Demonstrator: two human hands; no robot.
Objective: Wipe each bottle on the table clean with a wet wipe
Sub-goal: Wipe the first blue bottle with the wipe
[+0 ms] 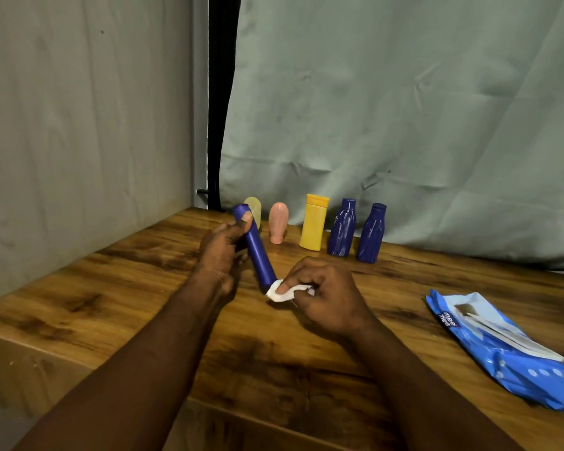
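Above the middle of the table (118,288), the left hand (220,252) grips a slim blue bottle (256,252) near its upper end, tilted, thumb pressed on it. The right hand (323,296) pinches a white wet wipe (280,292) against the lower tip. Risk here: a damp, slick bottle could slip from that high grip and knock the pink bottle (278,222) or yellow bottle (314,222) standing just behind. A pale bottle (254,208) is half hidden; the wipe pack (502,349) runs off the frame's right edge.
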